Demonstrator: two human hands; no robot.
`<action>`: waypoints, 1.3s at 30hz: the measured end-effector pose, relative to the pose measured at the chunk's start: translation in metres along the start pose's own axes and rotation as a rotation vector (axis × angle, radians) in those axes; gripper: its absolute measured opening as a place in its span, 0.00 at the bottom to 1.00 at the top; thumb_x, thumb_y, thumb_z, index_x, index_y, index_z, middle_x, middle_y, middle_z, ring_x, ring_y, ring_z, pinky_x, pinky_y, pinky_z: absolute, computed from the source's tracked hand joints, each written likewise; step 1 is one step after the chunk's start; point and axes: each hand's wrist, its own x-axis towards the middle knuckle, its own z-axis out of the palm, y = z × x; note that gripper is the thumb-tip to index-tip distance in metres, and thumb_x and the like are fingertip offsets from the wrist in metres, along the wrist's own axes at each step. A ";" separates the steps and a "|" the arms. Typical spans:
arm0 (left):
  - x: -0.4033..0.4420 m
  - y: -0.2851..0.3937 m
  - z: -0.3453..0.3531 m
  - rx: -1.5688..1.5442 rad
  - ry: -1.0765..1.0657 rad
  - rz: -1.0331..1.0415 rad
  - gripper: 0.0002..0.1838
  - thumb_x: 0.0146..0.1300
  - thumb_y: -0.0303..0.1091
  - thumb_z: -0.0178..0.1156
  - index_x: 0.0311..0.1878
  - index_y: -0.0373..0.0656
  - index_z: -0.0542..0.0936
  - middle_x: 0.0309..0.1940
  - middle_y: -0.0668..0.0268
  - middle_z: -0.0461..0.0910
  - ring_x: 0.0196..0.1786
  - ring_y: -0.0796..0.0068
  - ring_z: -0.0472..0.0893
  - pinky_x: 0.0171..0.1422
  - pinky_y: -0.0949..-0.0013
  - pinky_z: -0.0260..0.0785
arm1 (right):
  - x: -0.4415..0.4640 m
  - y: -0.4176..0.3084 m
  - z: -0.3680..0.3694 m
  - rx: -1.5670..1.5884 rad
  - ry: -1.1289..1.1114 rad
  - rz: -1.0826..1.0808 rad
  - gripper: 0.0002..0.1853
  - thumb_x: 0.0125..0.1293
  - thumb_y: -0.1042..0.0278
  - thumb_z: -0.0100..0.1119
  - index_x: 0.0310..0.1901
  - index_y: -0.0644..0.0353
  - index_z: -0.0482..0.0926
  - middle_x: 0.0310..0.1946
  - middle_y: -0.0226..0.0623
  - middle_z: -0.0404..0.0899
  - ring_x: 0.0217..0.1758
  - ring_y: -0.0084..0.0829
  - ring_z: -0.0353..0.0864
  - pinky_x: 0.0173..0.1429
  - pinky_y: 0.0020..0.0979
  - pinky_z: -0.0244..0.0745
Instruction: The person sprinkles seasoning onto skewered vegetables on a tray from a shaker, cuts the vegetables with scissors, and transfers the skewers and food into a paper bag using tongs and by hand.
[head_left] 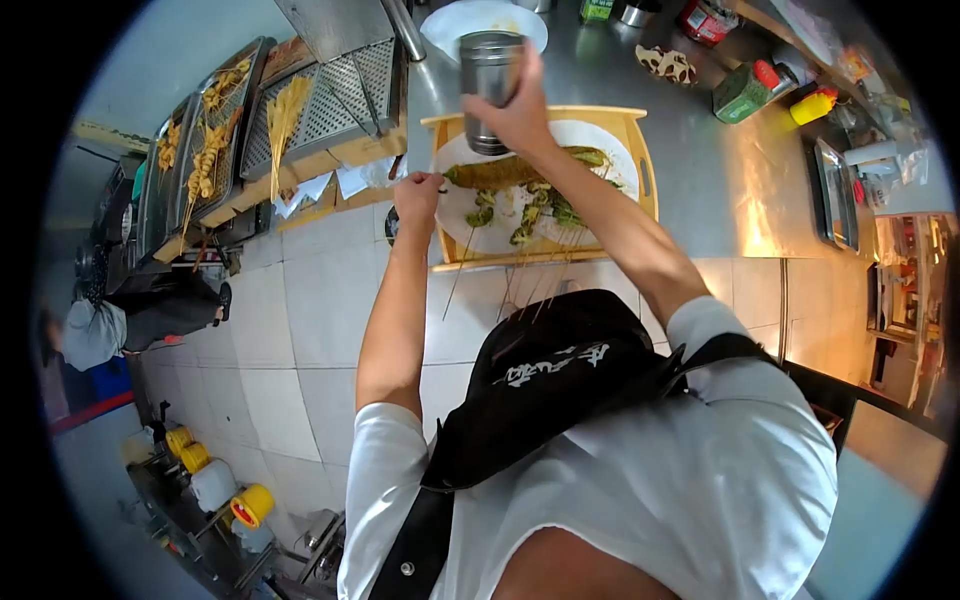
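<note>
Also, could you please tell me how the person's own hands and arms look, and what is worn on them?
The left hand and right hand are bare, with no gloves and no visible watch. The forearms are uncovered. Both upper arms have short, pale, slightly shiny sleeves: left sleeve, right sleeve, without visible markings.

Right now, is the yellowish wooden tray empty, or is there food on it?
Not empty: the tray holds a white round plate, with green broccoli skewers and a long browned item on it.
</note>
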 end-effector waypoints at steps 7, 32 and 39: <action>-0.008 0.004 -0.004 0.037 -0.045 0.030 0.11 0.50 0.35 0.65 0.29 0.36 0.83 0.21 0.67 0.79 0.26 0.77 0.74 0.35 0.69 0.67 | -0.009 0.011 -0.089 0.028 0.294 0.129 0.60 0.44 0.59 0.76 0.70 0.70 0.41 0.61 0.59 0.62 0.62 0.46 0.67 0.67 0.40 0.63; -0.002 0.017 0.002 0.206 0.004 0.044 0.05 0.53 0.30 0.64 0.27 0.38 0.82 0.24 0.70 0.80 0.28 0.79 0.74 0.36 0.73 0.67 | -0.008 0.029 -0.061 0.182 0.128 0.238 0.58 0.48 0.61 0.74 0.71 0.65 0.40 0.58 0.52 0.66 0.58 0.41 0.72 0.61 0.41 0.72; 0.000 0.012 0.002 0.132 0.002 -0.014 0.04 0.51 0.27 0.63 0.27 0.37 0.82 0.24 0.67 0.81 0.28 0.78 0.75 0.37 0.73 0.67 | -0.006 0.012 0.005 0.042 -0.043 0.178 0.61 0.44 0.53 0.75 0.72 0.65 0.42 0.64 0.60 0.60 0.66 0.51 0.66 0.67 0.41 0.62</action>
